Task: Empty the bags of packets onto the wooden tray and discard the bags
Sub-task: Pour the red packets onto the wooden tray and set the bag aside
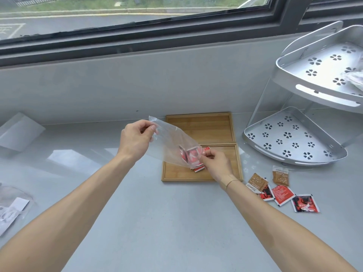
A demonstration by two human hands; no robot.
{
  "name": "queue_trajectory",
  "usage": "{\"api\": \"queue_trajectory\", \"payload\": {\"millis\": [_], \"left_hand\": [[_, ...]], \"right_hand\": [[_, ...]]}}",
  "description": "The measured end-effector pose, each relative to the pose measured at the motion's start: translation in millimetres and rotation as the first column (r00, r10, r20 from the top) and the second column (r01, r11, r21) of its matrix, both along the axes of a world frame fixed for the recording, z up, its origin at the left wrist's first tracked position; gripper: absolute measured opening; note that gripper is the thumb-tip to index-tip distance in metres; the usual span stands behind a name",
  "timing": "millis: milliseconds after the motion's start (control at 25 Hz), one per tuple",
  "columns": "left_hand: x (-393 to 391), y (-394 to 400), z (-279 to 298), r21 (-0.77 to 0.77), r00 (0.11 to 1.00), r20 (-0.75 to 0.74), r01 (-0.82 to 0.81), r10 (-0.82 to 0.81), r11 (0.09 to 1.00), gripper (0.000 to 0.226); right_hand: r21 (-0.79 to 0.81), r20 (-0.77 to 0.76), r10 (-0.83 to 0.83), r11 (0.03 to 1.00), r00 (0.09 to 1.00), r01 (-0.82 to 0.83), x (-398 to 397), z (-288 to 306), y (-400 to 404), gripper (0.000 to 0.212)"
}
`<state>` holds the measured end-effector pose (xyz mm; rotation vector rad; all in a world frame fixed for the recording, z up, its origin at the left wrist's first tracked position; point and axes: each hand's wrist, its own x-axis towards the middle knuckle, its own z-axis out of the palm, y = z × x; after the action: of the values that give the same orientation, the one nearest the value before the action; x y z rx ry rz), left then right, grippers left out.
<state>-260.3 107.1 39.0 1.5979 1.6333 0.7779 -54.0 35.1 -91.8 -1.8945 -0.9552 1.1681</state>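
Bag point(172, 142) is tilted over the tray point(200, 130), mouth end low over the tray's near half, closed end up and off its left edge. Our left hand point(135, 140) pinches the upper corner between thumb and fingers. Our right hand point(215, 163) has fingers curled at the low end, pinching the bag edge; we can't tell if it also has a packet.

Red packets point(191, 155) are bunched at the bag's low end, some seemingly already on the tray's near half, partly under the film. Tray's far half is bare wood.

Loose packets point(282, 192), red and brown, lie on the desk point(157, 222) right of the tray, just beside its near right corner. Another bag point(11, 209) sits well left of the tray at the desk edge. Rack point(294, 138) stands right of the tray.

Risks, as we judge them:
- Mouth sits near the tray's centre but the film is limp; a hard shake could flick packets over the low rim onto the desk.
- Packets are bunched, may jam in the mouth and drop all at once.
- Right hand grip could block the opening.
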Motion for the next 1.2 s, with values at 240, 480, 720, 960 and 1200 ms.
{"api": "queue_trajectory", "payload": {"millis": [240, 480, 720, 960, 1200], "left_hand": [[-10.6, -3.4, 3.6, 0.032, 0.998, -0.052, -0.019, 0.021, 0.999, 0.024], [-21.8, -13.1, 15.3, 0.142, 0.994, -0.111, 0.013, 0.003, 0.99, 0.014], [-22.6, -23.5, 19.9, 0.184, 0.983, -0.175, 0.086, -0.054, 0.979, 0.014], [-28.3, -25.8, 24.2, 0.232, 0.98, -0.191, 0.095, -0.051, 0.968, 0.012], [-24.6, -40.8, 24.2, 0.362, 0.992, -0.114, 0.086, -0.048, 0.928, 0.011]], "right_hand": [[-0.008, -0.06, 0.052, 0.999, 0.997, -0.053, -11.7, 2.7, -5.1, 0.01], [0.013, -0.104, 0.081, 0.997, 0.991, -0.08, -29.6, 4.6, 1.0, 0.014], [-0.021, -0.118, 0.094, 0.995, 0.989, -0.097, -41.9, 3.0, 0.4, 0.008], [-0.014, -0.234, 0.053, 0.998, 0.971, -0.058, -39.0, 13.3, -5.4, 0.006], [0.033, -0.312, 0.094, 0.996, 0.945, -0.088, -19.5, 36.9, -29.5, 0.01]]}}
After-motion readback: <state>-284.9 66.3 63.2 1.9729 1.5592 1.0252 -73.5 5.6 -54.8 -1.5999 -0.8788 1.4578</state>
